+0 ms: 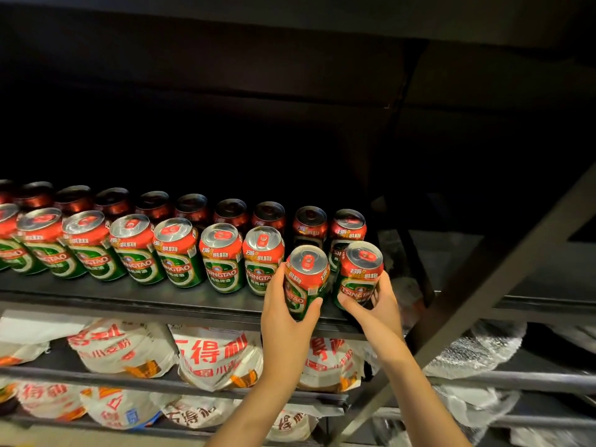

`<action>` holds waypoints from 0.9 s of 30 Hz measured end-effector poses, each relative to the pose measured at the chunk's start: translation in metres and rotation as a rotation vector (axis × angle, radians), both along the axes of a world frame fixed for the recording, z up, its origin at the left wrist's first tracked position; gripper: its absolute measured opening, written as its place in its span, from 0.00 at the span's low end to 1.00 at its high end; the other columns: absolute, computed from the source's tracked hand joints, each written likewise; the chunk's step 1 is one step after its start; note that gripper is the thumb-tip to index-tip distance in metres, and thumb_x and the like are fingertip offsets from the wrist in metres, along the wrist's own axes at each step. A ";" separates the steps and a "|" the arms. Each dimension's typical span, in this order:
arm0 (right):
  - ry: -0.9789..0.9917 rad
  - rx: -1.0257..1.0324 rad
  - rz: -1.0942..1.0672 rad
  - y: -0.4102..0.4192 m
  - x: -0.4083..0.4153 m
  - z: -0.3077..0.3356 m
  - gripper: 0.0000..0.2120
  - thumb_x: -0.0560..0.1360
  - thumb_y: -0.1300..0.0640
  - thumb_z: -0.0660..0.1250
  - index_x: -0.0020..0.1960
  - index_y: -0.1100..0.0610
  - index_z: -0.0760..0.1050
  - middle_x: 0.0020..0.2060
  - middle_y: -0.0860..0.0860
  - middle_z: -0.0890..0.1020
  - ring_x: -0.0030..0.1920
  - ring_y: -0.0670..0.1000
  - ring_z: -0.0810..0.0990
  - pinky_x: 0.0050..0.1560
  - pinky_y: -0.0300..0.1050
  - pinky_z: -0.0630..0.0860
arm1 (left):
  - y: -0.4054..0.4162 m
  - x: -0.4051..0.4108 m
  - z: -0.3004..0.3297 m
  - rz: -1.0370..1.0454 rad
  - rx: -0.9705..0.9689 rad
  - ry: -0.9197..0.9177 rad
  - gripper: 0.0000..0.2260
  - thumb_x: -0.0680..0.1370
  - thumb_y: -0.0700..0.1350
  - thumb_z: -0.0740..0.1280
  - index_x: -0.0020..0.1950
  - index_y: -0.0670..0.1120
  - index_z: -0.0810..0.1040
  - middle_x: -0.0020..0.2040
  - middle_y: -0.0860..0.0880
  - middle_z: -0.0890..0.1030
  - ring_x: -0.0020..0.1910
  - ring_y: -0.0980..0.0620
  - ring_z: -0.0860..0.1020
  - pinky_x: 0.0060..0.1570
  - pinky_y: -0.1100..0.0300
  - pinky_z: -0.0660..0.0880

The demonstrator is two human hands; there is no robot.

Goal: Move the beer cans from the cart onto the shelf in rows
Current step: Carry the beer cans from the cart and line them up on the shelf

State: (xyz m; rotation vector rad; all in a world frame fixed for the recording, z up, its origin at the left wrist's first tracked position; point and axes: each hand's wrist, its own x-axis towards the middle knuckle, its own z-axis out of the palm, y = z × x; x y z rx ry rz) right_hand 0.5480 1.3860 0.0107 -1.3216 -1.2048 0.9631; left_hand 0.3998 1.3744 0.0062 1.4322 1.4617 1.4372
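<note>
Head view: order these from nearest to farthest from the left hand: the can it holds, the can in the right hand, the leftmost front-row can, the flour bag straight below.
1. Can in left hand, gripped by the left hand.
2. Can in right hand, just to its right.
3. Flour bag, lower shelf, down-left.
4. Leftmost front-row can, far left edge.

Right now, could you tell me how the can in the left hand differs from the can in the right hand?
The left hand's can sits nearer the shelf's front edge; the right hand's can sits further in. The left hand wraps its can's lower body; the right hand grips its can's base and side. Both are the same red-and-green beer cans, upright.
</note>
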 end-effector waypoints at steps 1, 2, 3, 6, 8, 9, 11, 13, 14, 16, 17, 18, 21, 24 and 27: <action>-0.006 0.000 0.002 0.000 0.000 0.000 0.31 0.71 0.59 0.74 0.68 0.44 0.65 0.58 0.39 0.78 0.58 0.36 0.76 0.52 0.33 0.75 | 0.000 0.000 -0.001 0.008 0.004 0.016 0.32 0.72 0.44 0.72 0.73 0.54 0.62 0.69 0.56 0.68 0.68 0.59 0.67 0.67 0.55 0.69; -0.011 0.000 -0.001 0.000 0.000 -0.001 0.30 0.71 0.59 0.73 0.68 0.44 0.65 0.58 0.39 0.78 0.58 0.36 0.76 0.53 0.34 0.74 | 0.000 0.000 -0.002 0.015 0.004 0.023 0.32 0.73 0.44 0.72 0.73 0.54 0.61 0.69 0.55 0.68 0.69 0.59 0.67 0.67 0.54 0.69; -0.012 0.001 -0.005 0.001 0.000 -0.002 0.30 0.71 0.59 0.73 0.68 0.44 0.65 0.58 0.39 0.78 0.58 0.36 0.76 0.53 0.35 0.75 | 0.000 0.001 -0.003 0.023 0.004 0.025 0.32 0.73 0.44 0.72 0.73 0.53 0.62 0.69 0.55 0.68 0.68 0.58 0.67 0.66 0.54 0.69; 0.008 -0.004 -0.011 0.002 0.001 -0.003 0.29 0.71 0.60 0.74 0.67 0.45 0.66 0.57 0.40 0.79 0.57 0.37 0.77 0.54 0.35 0.75 | 0.002 0.002 -0.004 0.072 0.012 0.026 0.31 0.71 0.46 0.74 0.70 0.56 0.64 0.66 0.57 0.70 0.65 0.58 0.70 0.63 0.53 0.72; 0.019 -0.005 -0.014 0.002 0.001 -0.004 0.29 0.70 0.59 0.74 0.67 0.46 0.67 0.57 0.41 0.79 0.57 0.37 0.77 0.55 0.35 0.75 | 0.003 0.005 -0.003 0.122 0.014 0.036 0.31 0.70 0.48 0.75 0.68 0.57 0.65 0.64 0.58 0.70 0.64 0.57 0.71 0.61 0.52 0.74; 0.022 -0.004 -0.015 0.003 0.002 -0.005 0.29 0.70 0.59 0.75 0.67 0.46 0.67 0.57 0.41 0.79 0.57 0.37 0.77 0.56 0.36 0.75 | 0.003 0.007 -0.002 0.146 0.015 0.057 0.31 0.69 0.49 0.75 0.68 0.57 0.65 0.63 0.58 0.70 0.64 0.56 0.71 0.60 0.52 0.74; 0.025 -0.002 -0.013 0.003 0.002 -0.006 0.30 0.70 0.58 0.75 0.67 0.46 0.67 0.57 0.41 0.79 0.58 0.38 0.77 0.58 0.39 0.75 | 0.004 0.011 0.000 0.185 0.023 0.117 0.31 0.69 0.51 0.74 0.69 0.54 0.65 0.63 0.56 0.69 0.64 0.56 0.70 0.58 0.52 0.75; 0.026 -0.001 -0.014 0.003 0.002 -0.007 0.30 0.70 0.58 0.75 0.67 0.46 0.67 0.57 0.41 0.79 0.58 0.39 0.77 0.59 0.40 0.75 | 0.005 0.013 0.002 0.206 0.028 0.166 0.32 0.70 0.52 0.74 0.70 0.52 0.65 0.63 0.56 0.68 0.63 0.57 0.69 0.57 0.53 0.75; 0.025 0.001 -0.014 0.003 0.002 -0.007 0.30 0.70 0.58 0.75 0.67 0.46 0.67 0.57 0.41 0.79 0.58 0.39 0.77 0.59 0.41 0.75 | 0.005 0.013 0.003 0.210 0.028 0.180 0.32 0.70 0.53 0.74 0.70 0.51 0.65 0.63 0.56 0.67 0.63 0.57 0.68 0.57 0.54 0.75; 0.027 0.005 -0.008 0.002 0.002 -0.007 0.29 0.70 0.58 0.75 0.67 0.46 0.67 0.57 0.41 0.79 0.58 0.39 0.77 0.60 0.41 0.75 | 0.005 0.013 0.002 0.212 0.020 0.196 0.33 0.70 0.53 0.74 0.70 0.51 0.65 0.61 0.57 0.66 0.63 0.58 0.67 0.57 0.55 0.74; 0.030 0.005 -0.006 0.002 0.002 -0.007 0.29 0.70 0.58 0.75 0.67 0.46 0.67 0.57 0.41 0.79 0.58 0.39 0.77 0.60 0.42 0.75 | 0.006 0.012 0.000 0.213 0.015 0.208 0.33 0.69 0.54 0.74 0.71 0.50 0.65 0.60 0.57 0.65 0.62 0.57 0.67 0.57 0.56 0.74; 0.033 0.006 -0.004 0.002 0.002 -0.007 0.29 0.70 0.58 0.75 0.67 0.46 0.67 0.58 0.41 0.79 0.58 0.39 0.77 0.60 0.42 0.75 | 0.006 0.012 -0.001 0.216 0.013 0.218 0.33 0.69 0.54 0.74 0.71 0.50 0.65 0.58 0.57 0.64 0.61 0.57 0.67 0.57 0.55 0.74; 0.024 0.012 0.001 0.001 0.002 -0.007 0.29 0.70 0.57 0.75 0.67 0.45 0.67 0.58 0.41 0.78 0.59 0.39 0.76 0.60 0.41 0.74 | 0.007 0.013 0.000 0.235 0.006 0.204 0.31 0.68 0.54 0.75 0.68 0.49 0.67 0.56 0.57 0.65 0.59 0.53 0.69 0.55 0.54 0.75; 0.025 0.016 0.015 0.001 0.002 -0.006 0.30 0.71 0.57 0.74 0.68 0.45 0.67 0.58 0.41 0.78 0.59 0.39 0.76 0.59 0.40 0.74 | 0.007 0.017 0.004 0.268 -0.012 0.174 0.31 0.66 0.54 0.76 0.64 0.48 0.68 0.57 0.53 0.68 0.59 0.53 0.70 0.52 0.54 0.76; 0.031 0.018 0.021 0.000 0.002 -0.006 0.30 0.71 0.57 0.74 0.68 0.45 0.67 0.58 0.40 0.79 0.59 0.39 0.76 0.58 0.39 0.74 | 0.006 0.022 0.006 0.306 -0.031 0.166 0.32 0.65 0.55 0.76 0.63 0.47 0.67 0.58 0.52 0.69 0.58 0.54 0.70 0.50 0.54 0.77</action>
